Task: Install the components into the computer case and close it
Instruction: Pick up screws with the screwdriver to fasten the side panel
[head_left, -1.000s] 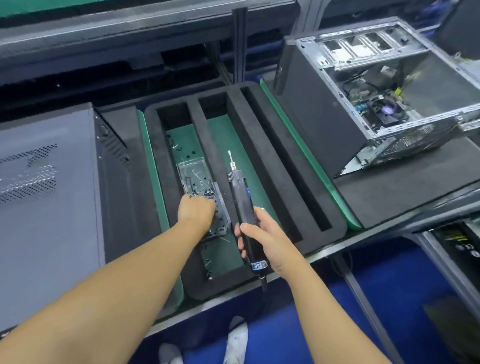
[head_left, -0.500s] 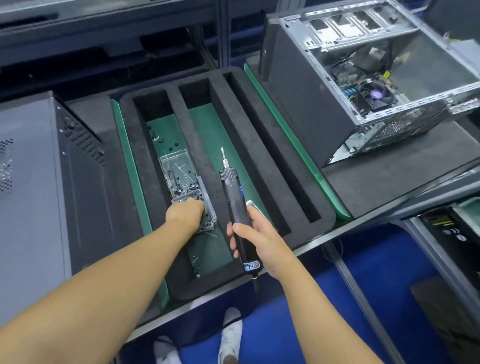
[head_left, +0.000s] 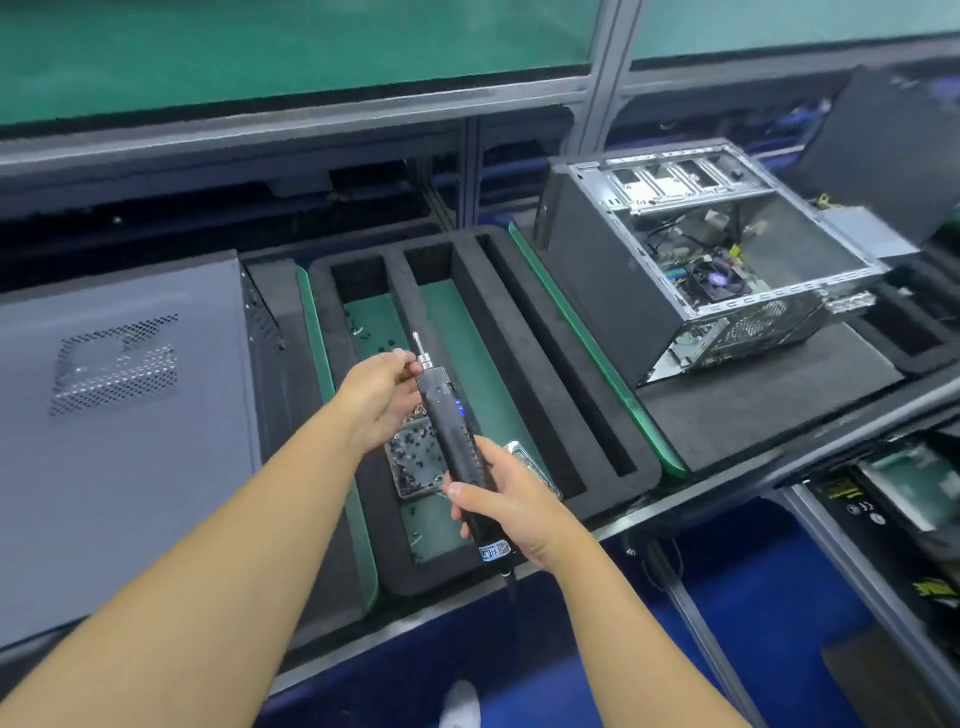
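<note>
On the head camera, my right hand (head_left: 514, 501) is wrapped tight around the lower body of the screwdriver (head_left: 451, 423), and my left hand (head_left: 376, 397) pinches its metal collar with closed fingertips (head_left: 407, 364), above the screw box (head_left: 415, 467). The open computer case (head_left: 587, 270) lies well apart on the right.

Assembly workshop: foam-lined bench (head_left: 769, 415), open computer case (head_left: 691, 270), screw tray (head_left: 415, 462).

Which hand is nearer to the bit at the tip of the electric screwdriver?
Left. The left hand pinches at the chuck just below the bit; the right hand grips the screwdriver by its lower handle, at the opposite end.
</note>
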